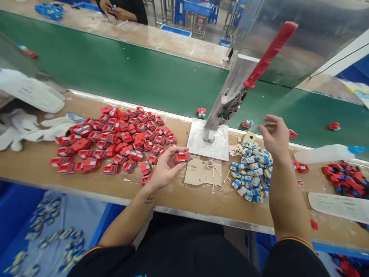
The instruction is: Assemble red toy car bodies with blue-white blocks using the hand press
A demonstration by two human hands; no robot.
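Note:
My left hand [167, 167] pinches one small red plastic part [182, 157] above the workbench, just right of a large pile of the same red parts [112, 140]. My right hand [273, 134] hovers with fingers loosely curled and apart over a pile of small blue-and-white parts [253, 173]; nothing shows in it. Between the hands stands a hand press on a metal base plate [198, 144], with a red lever handle [269, 54] tilted up to the right.
A green conveyor belt [129, 73] runs behind the bench with a few assembled parts [201, 112] on it. White gloves [25, 127] lie at left, a cardboard scrap [198, 173] in front of the press, mixed red-blue parts [343, 177] and a paper at right. Another person's hands [115, 11] work across the belt.

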